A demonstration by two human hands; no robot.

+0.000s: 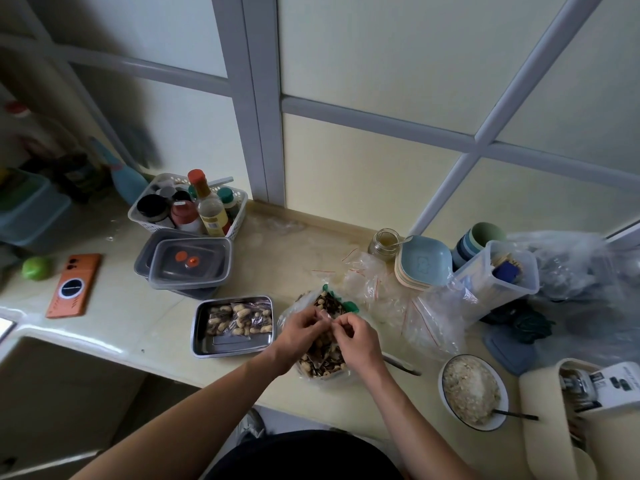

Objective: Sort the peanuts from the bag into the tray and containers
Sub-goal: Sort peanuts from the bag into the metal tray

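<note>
Both hands meet over the open plastic bag (323,367), which sits on the tabletop straight in front of the person and holds peanuts mixed with darker pieces. The left hand (304,327) and the right hand (356,336) each have a narrow grip, fingertips pinching a small clear packet (327,315) just above the bag's mouth; what the packet holds cannot be told. The steel tray (235,349) lies to the left of the grip, just beside the bag, its long axis running left to right across the tabletop, and small packets of peanuts (239,318) already fill its far half while the near half shows bare metal. That puts the left hand nearer the tray, so a sideways carry to the left looks like the shortest route for it. The lidded plastic containers (190,263) are stacked beyond the tray, farther back and left, a longer reach from either hand.
</note>
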